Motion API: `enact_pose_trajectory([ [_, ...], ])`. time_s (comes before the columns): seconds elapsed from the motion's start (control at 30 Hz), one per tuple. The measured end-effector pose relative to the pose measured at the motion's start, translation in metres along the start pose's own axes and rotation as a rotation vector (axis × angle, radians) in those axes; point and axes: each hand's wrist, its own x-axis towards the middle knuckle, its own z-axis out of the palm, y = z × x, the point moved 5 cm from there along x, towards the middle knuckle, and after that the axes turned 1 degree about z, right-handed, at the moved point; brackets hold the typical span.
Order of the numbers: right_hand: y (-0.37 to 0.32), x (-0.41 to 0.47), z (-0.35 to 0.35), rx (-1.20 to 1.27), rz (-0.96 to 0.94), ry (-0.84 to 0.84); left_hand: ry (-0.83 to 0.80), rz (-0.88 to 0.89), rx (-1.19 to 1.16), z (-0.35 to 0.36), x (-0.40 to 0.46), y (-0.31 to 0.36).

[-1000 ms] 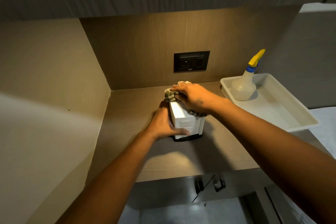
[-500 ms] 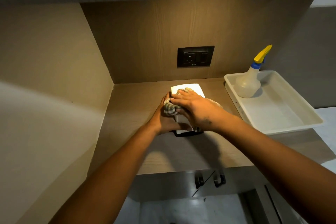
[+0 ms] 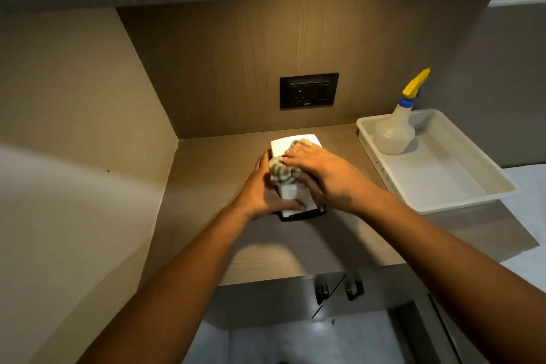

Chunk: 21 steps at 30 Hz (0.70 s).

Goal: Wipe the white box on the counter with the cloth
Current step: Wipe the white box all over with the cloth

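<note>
A white box (image 3: 283,145) with a black base stands on the wooden counter (image 3: 212,162), in the middle under the wall socket. My left hand (image 3: 260,189) grips the box's left side and front, thumb across the lower front. My right hand (image 3: 322,174) lies over the top and front of the box and presses a crumpled beige checked cloth (image 3: 280,168) against its upper front edge. Most of the box's front is hidden by my hands; a bare strip of its top shows at the back.
A white tray (image 3: 461,186) sits on the counter's right side, holding a spray bottle (image 3: 396,130) with a yellow trigger. A black wall socket (image 3: 308,90) is on the back panel. A side wall closes the left. Cabinet handles (image 3: 339,289) hang below the counter edge.
My right hand has drawn the cloth from the box's back top edge toward the front edge, uncovering the back of the top. My left hand keeps its hold on the box.
</note>
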Motion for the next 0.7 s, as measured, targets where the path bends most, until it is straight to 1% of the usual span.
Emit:
enact_pose_trajectory([
  [0.13,0.017,0.041,-0.017,0.011,0.237,-0.007,0.001,0.018,0.033,-0.002,0.007,0.006],
  [0.27,0.030,0.069,-0.013,0.151,0.405,0.025,0.013,0.006,0.043,-0.007,0.006,-0.001],
  [0.33,0.026,0.063,-0.010,0.184,0.392,0.069,0.013,0.003,0.044,-0.008,0.004,-0.004],
  [0.47,0.014,0.020,-0.003,0.133,0.226,0.060,-0.003,-0.014,0.024,-0.009,0.004,-0.001],
  [0.53,0.010,-0.002,-0.001,0.186,0.179,0.083,-0.013,-0.020,0.022,-0.009,0.003,0.003],
  [0.57,0.009,-0.013,-0.003,0.255,0.183,0.125,-0.019,-0.031,0.024,-0.010,0.002,0.005],
  [0.6,0.012,-0.024,-0.006,0.360,0.232,0.193,-0.026,-0.052,0.027,-0.010,0.002,0.006],
  [0.63,0.017,-0.036,-0.008,0.513,0.315,0.288,-0.039,-0.070,0.036,-0.011,0.002,0.008],
  [0.7,0.035,-0.058,-0.006,0.877,0.540,0.487,-0.085,-0.091,0.071,-0.013,0.000,0.013],
])
